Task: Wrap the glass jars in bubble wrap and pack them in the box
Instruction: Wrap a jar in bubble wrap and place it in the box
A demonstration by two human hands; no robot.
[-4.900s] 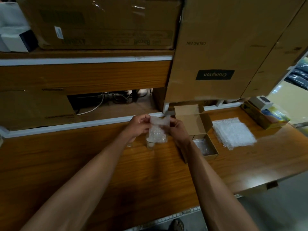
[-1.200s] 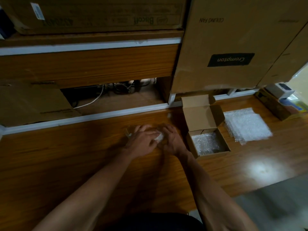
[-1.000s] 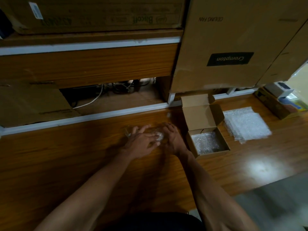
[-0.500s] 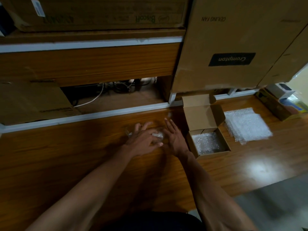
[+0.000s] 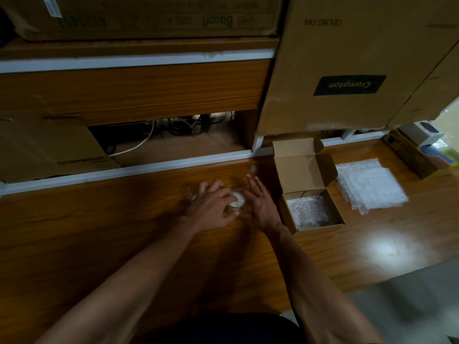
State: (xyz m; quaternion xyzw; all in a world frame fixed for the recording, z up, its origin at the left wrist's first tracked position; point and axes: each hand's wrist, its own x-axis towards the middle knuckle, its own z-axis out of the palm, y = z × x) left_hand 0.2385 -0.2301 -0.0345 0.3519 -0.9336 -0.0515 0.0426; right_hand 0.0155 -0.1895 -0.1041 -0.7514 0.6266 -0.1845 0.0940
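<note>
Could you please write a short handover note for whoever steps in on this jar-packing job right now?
Left hand: fingers curled over the jar bundle on the desk, rolling it in bubble wrap.
Right hand: open, flat beside the bundle.
Small box: open, right of the hands, bubble wrap already inside; whether it holds a jar cannot be told.
Spare bubble wrap sheets: right of the box.
Left: finish this wrap, place it in the box.
</note>
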